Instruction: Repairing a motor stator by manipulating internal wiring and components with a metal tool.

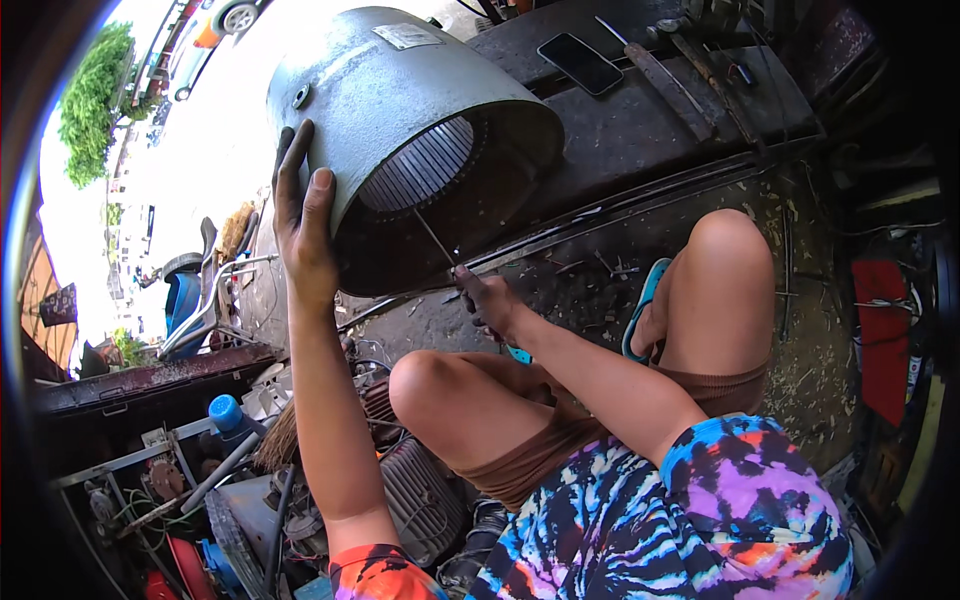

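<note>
A grey metal motor housing (440, 75), shaped like a wide cylinder, lies tilted on the dark workbench, its round mouth facing me. Inside it shows a ring of slotted stator bars (425, 165). My left hand (305, 225) rests against the housing's left side near the rim, fingers stretched out along the shell. In front of the mouth, my right hand (488, 303) is closed round a thin metal rod (433, 235). The rod's far end reaches into the mouth, at the lower edge of the slotted ring; I cannot tell whether it touches. Its handle end is hidden in my fingers.
On the dark workbench (640, 165) lie a black phone (580, 63), a long file-like tool (668, 90) and other hand tools. Motor parts, including a finned casing (422, 490), crowd the lower left near a broom (278, 440). A red panel (880, 340) stands at right.
</note>
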{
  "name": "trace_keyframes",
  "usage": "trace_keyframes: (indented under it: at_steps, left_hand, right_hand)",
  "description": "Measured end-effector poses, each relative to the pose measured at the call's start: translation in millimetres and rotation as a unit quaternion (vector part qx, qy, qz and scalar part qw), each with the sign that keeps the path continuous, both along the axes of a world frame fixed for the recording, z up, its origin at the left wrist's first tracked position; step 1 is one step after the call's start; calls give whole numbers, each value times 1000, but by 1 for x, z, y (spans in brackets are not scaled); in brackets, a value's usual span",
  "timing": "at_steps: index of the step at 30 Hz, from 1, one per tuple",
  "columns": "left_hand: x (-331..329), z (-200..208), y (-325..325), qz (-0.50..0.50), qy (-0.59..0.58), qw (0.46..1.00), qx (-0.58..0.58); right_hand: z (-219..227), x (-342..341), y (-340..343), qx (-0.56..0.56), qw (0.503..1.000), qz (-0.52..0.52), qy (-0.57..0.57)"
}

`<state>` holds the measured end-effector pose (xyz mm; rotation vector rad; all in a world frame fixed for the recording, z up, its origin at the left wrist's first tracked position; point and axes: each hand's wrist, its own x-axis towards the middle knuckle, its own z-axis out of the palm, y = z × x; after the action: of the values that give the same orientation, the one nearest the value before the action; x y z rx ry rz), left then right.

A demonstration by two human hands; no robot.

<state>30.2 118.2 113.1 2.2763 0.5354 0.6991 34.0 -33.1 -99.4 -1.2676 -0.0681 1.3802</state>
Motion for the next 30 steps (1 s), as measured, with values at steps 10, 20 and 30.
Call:
trace_keyframes:
  at_steps: [10, 20, 30]
  left_hand:
    - [0, 1, 1, -16, -9, 1000, -16]
    - [-2, -2, 3, -34, -52, 997, -48]
    - [-1, -3, 8, -11, -56, 998, 27]
  right_hand:
    - [7, 19, 21, 147, 928, 19, 342]
    - [6, -7, -59, -2, 995, -8, 103]
    - [30, 34, -123, -136, 970, 91, -178]
